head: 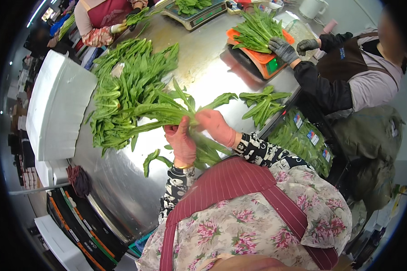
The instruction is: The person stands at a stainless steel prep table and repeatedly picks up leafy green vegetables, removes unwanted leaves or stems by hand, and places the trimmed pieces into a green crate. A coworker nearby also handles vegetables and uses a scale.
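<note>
My left hand (182,142), in a thin pink glove, grips a bunch of long-leaved green lettuce (162,113) near its stem end, thumb up. My right hand (218,127), gloved alike, is closed at the same stems; its fingertips are blurred. Leaves fan out from the bunch to the left, up and right. Beneath my wrists, blurred greens (205,154) lie close to my apron. A large heap of the same lettuce (132,78) is left of and beyond my hands. Loose leaves (151,162) rest left of my left wrist.
The steel table (122,189) carries a small lettuce bunch (264,105) and an orange scale (273,66), where a co-worker's gray-gloved hand (283,49) touches lettuce. Another scale (196,17) stands at the back. White foam box (61,108) left; bagged greens (302,139) right. Another worker handles leaves across.
</note>
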The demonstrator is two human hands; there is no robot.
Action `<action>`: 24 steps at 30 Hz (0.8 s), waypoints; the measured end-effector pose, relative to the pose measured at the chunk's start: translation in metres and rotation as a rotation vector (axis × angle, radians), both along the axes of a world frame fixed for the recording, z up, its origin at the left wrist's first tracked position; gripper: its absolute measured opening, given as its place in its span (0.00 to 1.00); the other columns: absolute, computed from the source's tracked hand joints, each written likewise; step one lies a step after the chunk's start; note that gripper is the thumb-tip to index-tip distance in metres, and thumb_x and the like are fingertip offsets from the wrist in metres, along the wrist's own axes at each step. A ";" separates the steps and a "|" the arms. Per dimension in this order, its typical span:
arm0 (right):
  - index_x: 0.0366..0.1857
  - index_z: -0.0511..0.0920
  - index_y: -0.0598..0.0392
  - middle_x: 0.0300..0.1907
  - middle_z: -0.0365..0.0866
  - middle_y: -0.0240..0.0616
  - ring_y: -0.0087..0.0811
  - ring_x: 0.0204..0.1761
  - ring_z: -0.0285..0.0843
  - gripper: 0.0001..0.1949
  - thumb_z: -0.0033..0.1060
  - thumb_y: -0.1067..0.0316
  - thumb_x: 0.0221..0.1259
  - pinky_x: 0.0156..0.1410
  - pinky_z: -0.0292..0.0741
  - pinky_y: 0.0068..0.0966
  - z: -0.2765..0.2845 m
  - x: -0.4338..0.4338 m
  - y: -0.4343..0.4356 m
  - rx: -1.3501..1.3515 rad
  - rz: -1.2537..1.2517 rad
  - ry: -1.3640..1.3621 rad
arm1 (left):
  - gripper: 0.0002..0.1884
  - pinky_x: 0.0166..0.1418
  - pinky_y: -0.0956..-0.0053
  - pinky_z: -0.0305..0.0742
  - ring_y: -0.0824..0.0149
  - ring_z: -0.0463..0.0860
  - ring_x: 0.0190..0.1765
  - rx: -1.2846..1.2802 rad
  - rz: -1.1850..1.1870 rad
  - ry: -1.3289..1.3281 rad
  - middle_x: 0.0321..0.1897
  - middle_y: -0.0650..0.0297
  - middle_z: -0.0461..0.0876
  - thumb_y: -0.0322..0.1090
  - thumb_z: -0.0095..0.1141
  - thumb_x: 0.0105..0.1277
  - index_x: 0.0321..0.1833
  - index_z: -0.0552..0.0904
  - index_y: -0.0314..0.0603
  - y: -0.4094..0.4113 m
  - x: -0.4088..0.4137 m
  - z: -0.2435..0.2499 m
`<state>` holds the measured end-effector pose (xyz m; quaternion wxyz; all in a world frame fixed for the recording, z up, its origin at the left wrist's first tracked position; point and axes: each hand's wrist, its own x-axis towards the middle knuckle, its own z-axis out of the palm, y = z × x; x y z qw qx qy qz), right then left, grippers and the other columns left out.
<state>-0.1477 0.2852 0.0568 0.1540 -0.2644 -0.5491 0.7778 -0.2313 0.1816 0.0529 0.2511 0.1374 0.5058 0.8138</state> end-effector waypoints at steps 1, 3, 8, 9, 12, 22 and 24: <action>0.40 0.80 0.67 0.32 0.82 0.35 0.25 0.34 0.82 0.15 0.53 0.61 0.72 0.41 0.79 0.25 -0.008 0.000 0.001 0.061 -0.007 0.065 | 0.19 0.51 0.72 0.78 0.69 0.80 0.49 -0.010 0.048 0.044 0.50 0.61 0.80 0.28 0.61 0.69 0.59 0.72 0.34 0.006 0.009 0.018; 0.44 0.79 0.66 0.35 0.83 0.39 0.30 0.37 0.83 0.15 0.53 0.61 0.71 0.46 0.80 0.26 -0.028 0.000 0.007 0.220 0.035 0.083 | 0.21 0.52 0.73 0.77 0.69 0.80 0.48 -0.004 0.108 0.105 0.50 0.61 0.80 0.25 0.65 0.65 0.59 0.73 0.34 0.007 0.017 0.030; 0.66 0.67 0.64 0.52 0.77 0.60 0.57 0.54 0.78 0.31 0.61 0.60 0.62 0.63 0.74 0.40 -0.058 0.013 0.038 0.797 0.238 -0.383 | 0.23 0.55 0.76 0.74 0.70 0.79 0.47 0.004 0.143 0.120 0.48 0.61 0.81 0.27 0.70 0.62 0.56 0.73 0.35 0.012 0.015 0.038; 0.68 0.64 0.64 0.54 0.76 0.61 0.57 0.55 0.77 0.33 0.62 0.60 0.61 0.63 0.73 0.40 -0.040 0.015 0.037 0.811 0.225 -0.277 | 0.23 0.54 0.76 0.75 0.71 0.79 0.46 -0.026 0.154 0.109 0.47 0.61 0.81 0.29 0.71 0.61 0.56 0.73 0.35 0.010 0.009 0.033; 0.73 0.57 0.65 0.55 0.72 0.62 0.56 0.55 0.74 0.37 0.61 0.67 0.60 0.62 0.72 0.41 0.024 0.016 0.025 0.893 0.211 0.010 | 0.21 0.55 0.77 0.73 0.71 0.78 0.46 -0.111 0.042 0.042 0.46 0.62 0.80 0.32 0.71 0.63 0.53 0.73 0.35 0.005 0.001 0.008; 0.73 0.59 0.62 0.54 0.75 0.57 0.54 0.55 0.74 0.33 0.55 0.79 0.62 0.62 0.71 0.39 0.034 0.018 0.094 1.267 -0.225 0.059 | 0.17 0.60 0.72 0.73 0.68 0.78 0.52 -0.173 -0.085 -0.008 0.51 0.60 0.78 0.38 0.56 0.75 0.58 0.74 0.33 -0.001 0.005 0.010; 0.72 0.61 0.62 0.59 0.74 0.58 0.55 0.60 0.72 0.31 0.55 0.78 0.62 0.65 0.70 0.39 0.033 0.018 0.120 1.306 -0.299 0.042 | 0.17 0.60 0.71 0.74 0.68 0.79 0.51 -0.208 -0.035 -0.035 0.50 0.60 0.79 0.38 0.56 0.75 0.58 0.74 0.33 -0.010 0.000 -0.005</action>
